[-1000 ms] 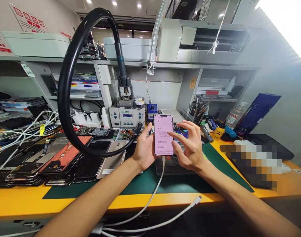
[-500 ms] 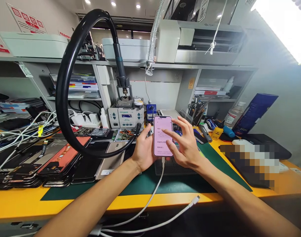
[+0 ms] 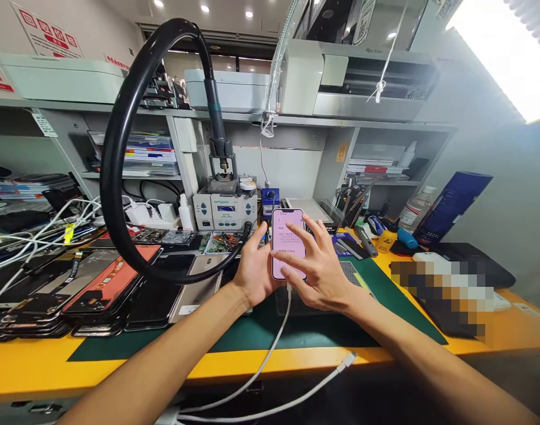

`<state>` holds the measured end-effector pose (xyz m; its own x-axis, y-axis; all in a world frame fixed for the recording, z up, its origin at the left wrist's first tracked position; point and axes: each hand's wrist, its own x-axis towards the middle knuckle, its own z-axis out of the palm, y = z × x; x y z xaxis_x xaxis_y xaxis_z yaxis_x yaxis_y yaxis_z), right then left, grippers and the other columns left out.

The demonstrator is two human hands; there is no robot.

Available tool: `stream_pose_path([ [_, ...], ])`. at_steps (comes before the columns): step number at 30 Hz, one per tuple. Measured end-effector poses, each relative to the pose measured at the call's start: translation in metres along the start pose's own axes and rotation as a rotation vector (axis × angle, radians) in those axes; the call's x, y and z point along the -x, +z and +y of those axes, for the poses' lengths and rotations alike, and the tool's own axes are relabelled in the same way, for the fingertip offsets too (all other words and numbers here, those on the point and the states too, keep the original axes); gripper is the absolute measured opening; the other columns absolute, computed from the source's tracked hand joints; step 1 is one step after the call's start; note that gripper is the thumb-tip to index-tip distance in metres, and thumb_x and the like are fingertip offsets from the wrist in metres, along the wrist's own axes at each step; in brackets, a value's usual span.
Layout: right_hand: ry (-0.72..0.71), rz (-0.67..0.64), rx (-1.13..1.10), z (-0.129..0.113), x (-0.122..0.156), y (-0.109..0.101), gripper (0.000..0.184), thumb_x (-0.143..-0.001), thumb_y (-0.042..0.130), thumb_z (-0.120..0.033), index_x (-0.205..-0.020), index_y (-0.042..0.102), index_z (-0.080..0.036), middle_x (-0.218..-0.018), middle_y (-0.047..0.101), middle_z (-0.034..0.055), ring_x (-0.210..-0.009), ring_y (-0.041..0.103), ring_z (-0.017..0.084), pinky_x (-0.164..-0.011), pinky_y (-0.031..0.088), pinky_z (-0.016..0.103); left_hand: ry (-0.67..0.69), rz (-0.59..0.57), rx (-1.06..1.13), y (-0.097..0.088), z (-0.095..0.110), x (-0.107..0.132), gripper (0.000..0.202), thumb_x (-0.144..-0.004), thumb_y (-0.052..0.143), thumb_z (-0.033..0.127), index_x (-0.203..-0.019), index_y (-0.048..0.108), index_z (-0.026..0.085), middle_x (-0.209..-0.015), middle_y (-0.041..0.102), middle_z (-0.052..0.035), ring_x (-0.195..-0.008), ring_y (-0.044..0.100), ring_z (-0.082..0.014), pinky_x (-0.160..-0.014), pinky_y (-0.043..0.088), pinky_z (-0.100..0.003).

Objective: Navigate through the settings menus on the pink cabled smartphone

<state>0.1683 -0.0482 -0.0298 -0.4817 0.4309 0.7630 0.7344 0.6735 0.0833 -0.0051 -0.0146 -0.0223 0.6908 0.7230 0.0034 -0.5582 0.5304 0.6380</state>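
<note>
My left hand [image 3: 257,268] holds a smartphone [image 3: 285,227] upright, with its thumb raised along the left side. The lit screen is pink and shows lines of Chinese text. A white charging cable [image 3: 282,330] is plugged into the phone's bottom edge. My right hand [image 3: 319,260] is over the screen with its fingers spread and holds nothing. Its fingertips cover part of the screen; whether they touch the glass I cannot tell. Under both hands lies a green mat [image 3: 261,337], with a dark perforated pad [image 3: 352,274] on it.
Stacked phone parts [image 3: 113,277] lie on the left. A hot-air station [image 3: 225,209] stands behind, its thick black hose [image 3: 113,147] looping in front. A second white cable [image 3: 305,395] hangs at the yellow table edge [image 3: 26,369]. Tools and a clear bottle [image 3: 418,206] stand on the right.
My right hand has moved slightly left and lower over the screen, its fingers spread across it. The text on the screen has shifted. My left hand keeps its hold on the phone.
</note>
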Motion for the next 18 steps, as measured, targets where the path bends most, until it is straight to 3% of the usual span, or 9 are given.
stream_pose_path([
  [5,-0.004,0.136,0.007,0.010,0.008,-0.008,0.029,-0.092,0.062,-0.030,-0.116,0.075,-0.028,-0.143,0.061,0.0104,-0.148,0.042,0.038,-0.120,0.032,0.070,0.015,-0.090,0.016,0.000,0.002,0.001,0.077,-0.102,0.030,0.069,-0.149,0.056,0.015,-0.123,0.070,-0.0194,-0.098,0.071,-0.0318,-0.078,0.057,-0.041],
  [9,-0.033,0.038,0.048,0.011,0.009,-0.010,0.033,-0.092,0.062,-0.031,-0.123,0.072,-0.024,-0.142,0.064,0.0119,-0.149,0.041,0.040,-0.123,0.025,0.073,0.027,-0.084,0.013,-0.001,0.002,0.001,0.075,-0.103,0.030,0.067,-0.149,0.057,0.015,-0.120,0.071,-0.0183,-0.097,0.071,-0.0306,-0.078,0.057,-0.040],
  [13,-0.070,-0.075,0.049,0.006,0.003,-0.004,0.038,-0.097,0.054,-0.021,-0.133,0.064,-0.016,-0.137,0.069,0.0122,-0.150,0.041,0.038,-0.128,0.020,0.070,0.015,-0.092,0.032,-0.003,0.000,0.000,0.070,-0.103,0.034,0.065,-0.149,0.056,0.017,-0.116,0.072,-0.0169,-0.095,0.071,-0.0294,-0.078,0.057,-0.039],
  [18,-0.085,0.031,-0.010,0.007,0.003,-0.008,0.037,-0.093,0.058,-0.021,-0.130,0.067,-0.021,-0.141,0.064,0.0139,-0.152,0.040,0.036,-0.125,0.028,0.069,-0.003,-0.047,0.031,-0.002,0.000,0.002,0.075,-0.101,0.034,0.070,-0.148,0.057,0.017,-0.117,0.071,-0.0172,-0.098,0.071,-0.0307,-0.078,0.056,-0.040],
])
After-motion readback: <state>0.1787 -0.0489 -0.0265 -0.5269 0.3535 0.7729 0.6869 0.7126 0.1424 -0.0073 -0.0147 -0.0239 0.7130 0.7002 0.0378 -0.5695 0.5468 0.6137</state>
